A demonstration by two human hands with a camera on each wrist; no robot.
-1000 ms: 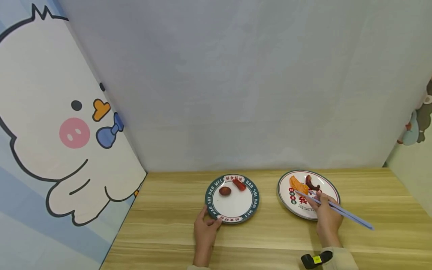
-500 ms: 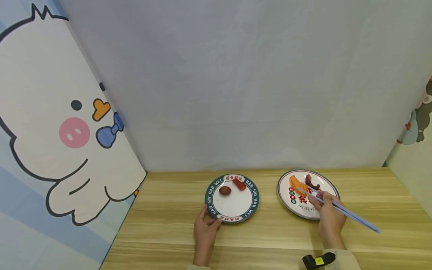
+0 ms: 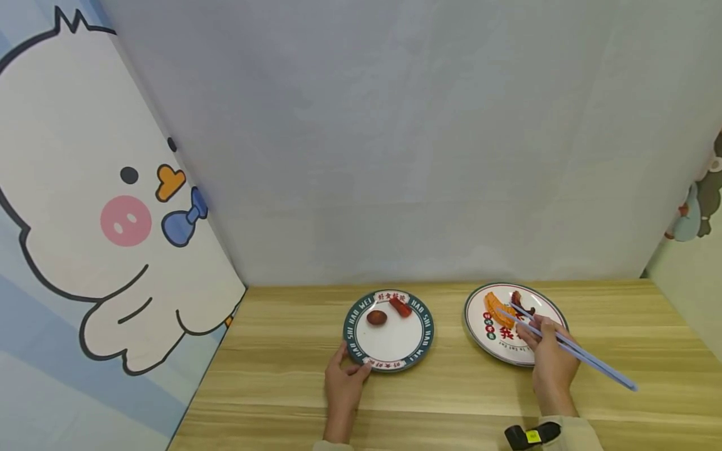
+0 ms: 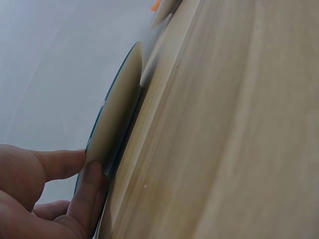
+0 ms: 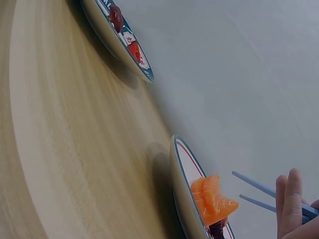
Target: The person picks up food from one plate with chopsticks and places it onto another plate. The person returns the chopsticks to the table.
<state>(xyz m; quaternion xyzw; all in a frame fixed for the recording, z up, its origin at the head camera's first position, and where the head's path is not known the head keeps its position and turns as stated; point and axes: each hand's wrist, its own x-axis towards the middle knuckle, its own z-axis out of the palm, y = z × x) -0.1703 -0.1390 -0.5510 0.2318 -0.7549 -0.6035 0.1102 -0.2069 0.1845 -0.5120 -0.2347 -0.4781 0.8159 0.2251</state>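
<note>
My left hand (image 3: pixel 343 385) holds the near left rim of a green-rimmed plate (image 3: pixel 389 341), fingers along its side. On that plate lie a brown egg-shaped piece (image 3: pixel 376 318) and a red chunk of food (image 3: pixel 402 307). In my right hand (image 3: pixel 554 362) is a pair of pale blue chopsticks (image 3: pixel 605 369), tips spread apart. Seen from the head, the tips overlap an orange salmon slice (image 3: pixel 492 305) on the right plate (image 3: pixel 476 326); the right wrist view shows them apart from the salmon slice (image 5: pixel 209 199). A dark red octopus tentacle (image 3: pixel 516 299) lies beside the slice.
Both plates stand on a wood-grain table (image 3: pixel 271 369), near its back edge. A grey backdrop (image 3: pixel 395 156) rises behind it. A cartoon-printed panel (image 3: pixel 73 175) borders the left side, and another printed panel (image 3: pixel 696 282) stands at the right.
My right hand has shifted slightly right and toward me with the chopsticks, whose tips have spread apart. The left hand, both plates and the food have stayed in place.
</note>
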